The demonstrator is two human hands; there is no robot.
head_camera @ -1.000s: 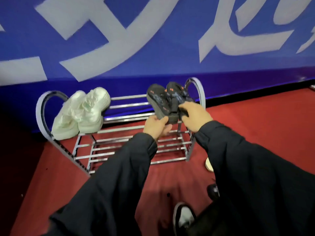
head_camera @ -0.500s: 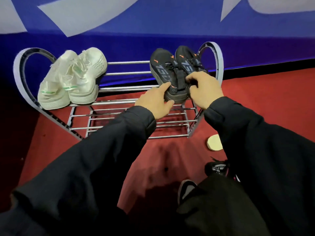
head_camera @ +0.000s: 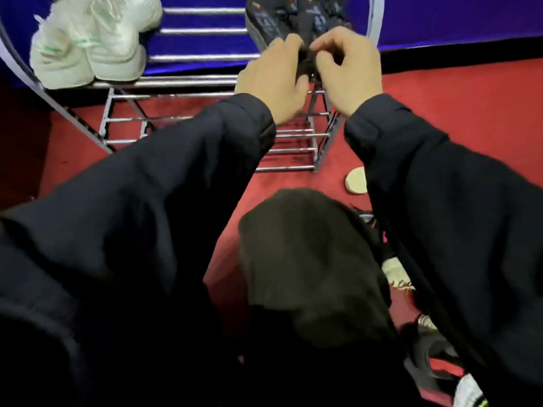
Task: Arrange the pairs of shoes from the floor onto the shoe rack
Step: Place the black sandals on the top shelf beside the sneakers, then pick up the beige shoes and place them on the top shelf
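Observation:
A pair of black shoes (head_camera: 270,23) with orange marks lies on the right end of the metal shoe rack's (head_camera: 202,57) top shelf, toes cut off by the frame's top edge. My left hand (head_camera: 273,80) and my right hand (head_camera: 346,69) both pinch the heels of these black shoes, fingers curled on them. A pair of white shoes (head_camera: 94,45) with green accents rests on the left end of the same shelf, heels toward me.
Red carpet (head_camera: 455,92) covers the floor and a blue banner stands behind the rack. A pale round disc (head_camera: 356,181) lies on the floor by the rack's right foot. More shoes (head_camera: 435,356), black, red and white, lie at the lower right beside my knee (head_camera: 308,259).
The camera has tilted down and closer, so the rack sits higher in view. Both hands have closed in together on the heels of the black shoes.

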